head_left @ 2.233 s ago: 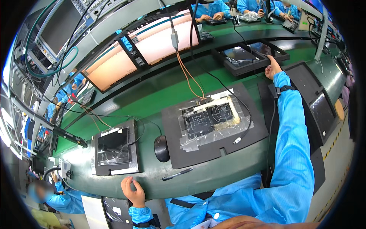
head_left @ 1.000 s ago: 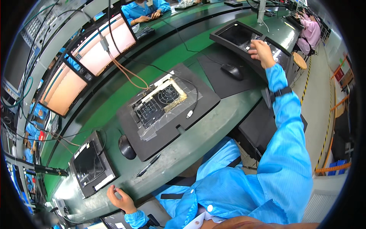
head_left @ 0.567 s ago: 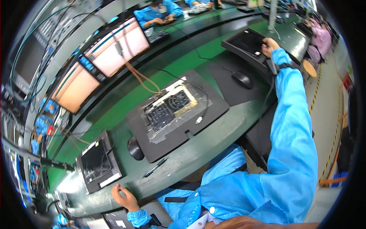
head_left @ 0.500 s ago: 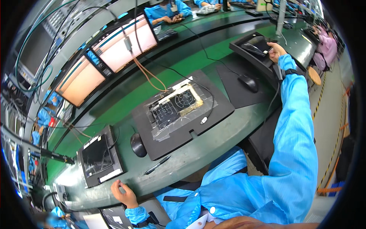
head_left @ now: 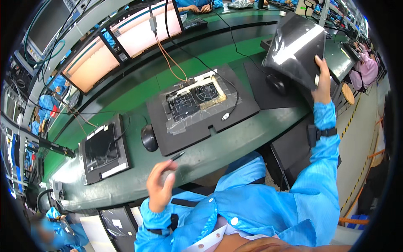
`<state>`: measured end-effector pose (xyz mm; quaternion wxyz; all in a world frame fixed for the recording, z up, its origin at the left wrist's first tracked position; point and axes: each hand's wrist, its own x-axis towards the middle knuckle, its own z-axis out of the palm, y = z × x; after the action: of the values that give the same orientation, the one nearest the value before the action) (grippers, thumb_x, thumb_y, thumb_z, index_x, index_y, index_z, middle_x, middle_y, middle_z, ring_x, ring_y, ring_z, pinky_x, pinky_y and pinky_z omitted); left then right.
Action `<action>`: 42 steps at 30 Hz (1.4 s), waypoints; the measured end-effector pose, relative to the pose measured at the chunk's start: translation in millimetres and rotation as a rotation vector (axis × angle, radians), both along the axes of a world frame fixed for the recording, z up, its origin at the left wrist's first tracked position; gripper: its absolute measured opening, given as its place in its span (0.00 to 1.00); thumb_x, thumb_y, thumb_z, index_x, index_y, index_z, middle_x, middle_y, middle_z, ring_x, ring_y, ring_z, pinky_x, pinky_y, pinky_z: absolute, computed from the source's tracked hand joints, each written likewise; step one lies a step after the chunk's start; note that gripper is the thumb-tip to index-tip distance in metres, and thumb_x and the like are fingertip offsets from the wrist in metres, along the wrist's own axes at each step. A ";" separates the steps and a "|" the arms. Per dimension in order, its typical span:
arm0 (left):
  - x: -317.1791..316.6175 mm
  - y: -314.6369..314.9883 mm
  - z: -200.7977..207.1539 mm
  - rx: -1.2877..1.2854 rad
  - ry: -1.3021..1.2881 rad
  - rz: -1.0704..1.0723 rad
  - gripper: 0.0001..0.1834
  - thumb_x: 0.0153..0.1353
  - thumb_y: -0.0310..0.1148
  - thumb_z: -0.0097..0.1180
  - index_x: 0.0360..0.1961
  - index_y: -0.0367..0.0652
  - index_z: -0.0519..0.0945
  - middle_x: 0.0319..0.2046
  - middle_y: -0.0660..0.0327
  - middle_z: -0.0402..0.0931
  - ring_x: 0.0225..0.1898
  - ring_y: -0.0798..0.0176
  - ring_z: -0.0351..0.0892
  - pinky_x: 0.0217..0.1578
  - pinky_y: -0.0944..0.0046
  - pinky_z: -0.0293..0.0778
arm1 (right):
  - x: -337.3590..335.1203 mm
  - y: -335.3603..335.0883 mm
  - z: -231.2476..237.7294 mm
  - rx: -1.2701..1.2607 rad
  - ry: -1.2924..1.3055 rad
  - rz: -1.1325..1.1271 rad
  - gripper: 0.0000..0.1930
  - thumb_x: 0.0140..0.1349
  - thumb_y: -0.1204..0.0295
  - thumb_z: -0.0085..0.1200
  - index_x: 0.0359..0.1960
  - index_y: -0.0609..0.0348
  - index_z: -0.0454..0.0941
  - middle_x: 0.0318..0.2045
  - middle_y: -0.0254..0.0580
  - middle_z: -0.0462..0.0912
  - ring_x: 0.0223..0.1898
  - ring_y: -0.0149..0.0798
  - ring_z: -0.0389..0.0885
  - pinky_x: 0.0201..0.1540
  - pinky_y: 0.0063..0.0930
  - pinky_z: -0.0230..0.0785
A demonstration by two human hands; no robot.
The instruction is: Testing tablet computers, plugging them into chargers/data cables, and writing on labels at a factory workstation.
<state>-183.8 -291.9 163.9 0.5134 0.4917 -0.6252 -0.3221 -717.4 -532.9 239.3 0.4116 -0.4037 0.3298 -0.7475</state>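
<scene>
In my right hand [head_left: 321, 82] I grip a flat dark glossy panel in clear film [head_left: 296, 48] by its right edge, tilted up above a black tray at the back right. Bright light reflects off its face. My left hand [head_left: 160, 185] is raised over the bench's front edge, thumb and fingers apart, holding nothing. Just beyond its fingertips lies a pen [head_left: 178, 156]. Centre on the bench, a black foam pad [head_left: 176, 143] carries a taped fixture with a dark patterned plate [head_left: 195, 101]. To its left, a second dark panel [head_left: 100, 147] rests on a smaller black holder.
One black mouse [head_left: 149, 137] sits left of the foam pad; another mouse [head_left: 276, 83] is on a dark mat [head_left: 258, 90] at right. Two lit monitors [head_left: 145, 29] stand behind. Cables hang across the bench. People in blue work across the bench.
My right hand has lifted the film-covered panel from the black tray and tilted it up. My left hand has moved right, close to the pen, and its fingers have opened.
</scene>
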 end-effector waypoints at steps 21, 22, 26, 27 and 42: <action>20.9 26.7 -67.4 0.375 1.211 0.005 0.24 0.58 0.20 0.57 0.58 0.38 0.76 0.54 0.54 0.79 0.58 0.50 0.77 0.61 0.48 0.71 | 101.9 10.0 -101.4 -0.159 1.566 -0.293 0.26 0.61 0.63 0.62 0.60 0.56 0.75 0.62 0.50 0.72 0.65 0.54 0.68 0.68 0.50 0.57; 20.4 23.8 -69.9 0.367 1.241 0.039 0.23 0.59 0.22 0.57 0.58 0.37 0.76 0.54 0.54 0.79 0.58 0.50 0.77 0.61 0.47 0.71 | 112.3 16.0 -105.7 -0.224 1.540 -0.246 0.25 0.62 0.63 0.61 0.61 0.55 0.75 0.63 0.50 0.72 0.67 0.54 0.67 0.70 0.51 0.55; 18.1 14.9 -75.2 0.265 1.221 0.009 0.22 0.64 0.29 0.54 0.59 0.35 0.75 0.57 0.52 0.78 0.59 0.48 0.76 0.64 0.46 0.67 | 169.3 40.1 -110.4 -0.477 1.614 0.049 0.24 0.64 0.65 0.59 0.62 0.53 0.75 0.65 0.49 0.70 0.70 0.53 0.63 0.72 0.55 0.52; 17.5 13.2 -75.6 0.274 1.247 -0.004 0.21 0.65 0.30 0.54 0.58 0.34 0.76 0.57 0.52 0.78 0.59 0.48 0.77 0.64 0.47 0.67 | 183.9 43.0 -108.4 -0.527 1.577 0.084 0.21 0.63 0.67 0.59 0.59 0.54 0.77 0.63 0.49 0.72 0.69 0.53 0.65 0.71 0.55 0.53; 19.7 16.6 -69.2 0.255 1.359 0.009 0.18 0.67 0.33 0.53 0.53 0.34 0.80 0.54 0.51 0.81 0.58 0.49 0.78 0.64 0.48 0.67 | 321.9 138.3 -81.2 -0.057 0.752 0.653 0.10 0.68 0.72 0.56 0.47 0.64 0.77 0.36 0.47 0.85 0.39 0.39 0.86 0.44 0.31 0.77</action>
<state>-164.1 -275.3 94.7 0.7308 0.2398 -0.1199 -0.6277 -395.6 -394.6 158.1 0.4657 -0.7385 0.2914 -0.3910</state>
